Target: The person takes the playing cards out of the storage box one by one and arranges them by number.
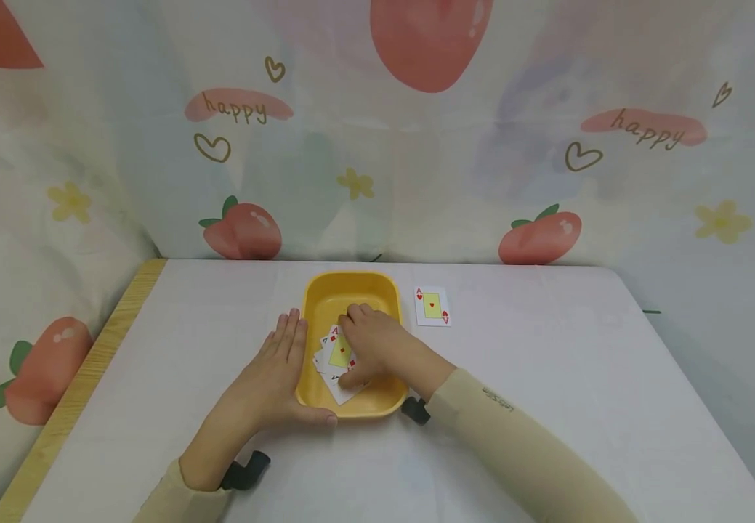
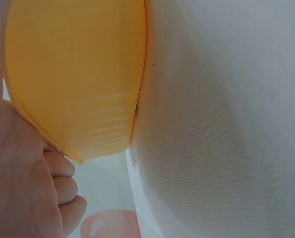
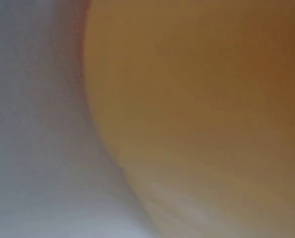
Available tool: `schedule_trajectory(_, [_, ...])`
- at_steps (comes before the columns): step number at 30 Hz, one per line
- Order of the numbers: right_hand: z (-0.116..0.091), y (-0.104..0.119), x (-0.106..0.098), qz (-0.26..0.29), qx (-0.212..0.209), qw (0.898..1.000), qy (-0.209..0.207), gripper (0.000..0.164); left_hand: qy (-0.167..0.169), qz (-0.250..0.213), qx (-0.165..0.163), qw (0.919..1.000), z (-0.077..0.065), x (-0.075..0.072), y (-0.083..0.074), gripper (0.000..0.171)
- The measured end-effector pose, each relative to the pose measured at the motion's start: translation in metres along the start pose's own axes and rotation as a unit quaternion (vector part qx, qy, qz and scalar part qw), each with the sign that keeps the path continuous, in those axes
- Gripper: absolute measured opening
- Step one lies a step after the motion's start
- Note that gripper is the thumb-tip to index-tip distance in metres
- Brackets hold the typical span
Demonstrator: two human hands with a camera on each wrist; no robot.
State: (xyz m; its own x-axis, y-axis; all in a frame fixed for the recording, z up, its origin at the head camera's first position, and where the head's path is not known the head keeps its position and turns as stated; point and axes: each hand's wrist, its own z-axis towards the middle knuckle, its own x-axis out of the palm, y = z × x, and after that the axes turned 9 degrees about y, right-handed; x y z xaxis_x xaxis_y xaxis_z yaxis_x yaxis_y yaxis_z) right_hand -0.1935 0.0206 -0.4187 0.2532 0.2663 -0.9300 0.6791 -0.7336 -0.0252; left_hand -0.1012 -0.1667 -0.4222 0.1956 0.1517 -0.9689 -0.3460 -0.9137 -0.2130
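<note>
A yellow tray [image 1: 351, 412] stands upright on the table, with several overlapping playing cards [image 1: 343, 394] inside. On top of them shows an ace of diamonds [image 1: 341, 351]. My right hand [image 1: 372, 341] reaches into the tray and pinches this card at its right side, thumb near the lower edge and fingers near the upper; the hand covers part of it. My left hand [image 1: 277, 378] lies along the tray's left side, fingers straight against the rim and thumb at the near corner. In the left wrist view the tray's outer wall [image 2: 83, 74] fills the upper left, beside the left hand [image 2: 28, 178].
An ace of hearts [image 1: 432, 306] lies face up on the white tablecloth [image 1: 534, 363], right of the tray. A patterned curtain [image 1: 390, 160] hangs behind the table. Wooden edge [image 1: 76, 385] shows at the left. The right wrist view is blurred, with yellow tray wall [image 3: 197, 99] across it.
</note>
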Motion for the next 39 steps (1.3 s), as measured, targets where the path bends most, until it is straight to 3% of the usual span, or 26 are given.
schedule_trajectory(9, [0.0, -0.001, -0.007, 0.008, 0.001, 1.0, 0.005, 0.084, 0.002, -0.002, -0.004, 1.0, 0.002, -0.002, 0.0, 0.138])
schedule_trajectory(25, [-0.004, -0.003, -0.009, 0.021, -0.011, 1.0, -0.005, 0.087, 0.0, -0.003, 0.004, 1.0, 0.001, 0.001, 0.001, 0.139])
schedule_trajectory(39, [-0.028, -0.02, -0.031, 0.018, -0.042, 0.998, -0.04, 0.09, -0.007, -0.012, 0.007, 0.9999, -0.001, -0.001, -0.001, 0.139])
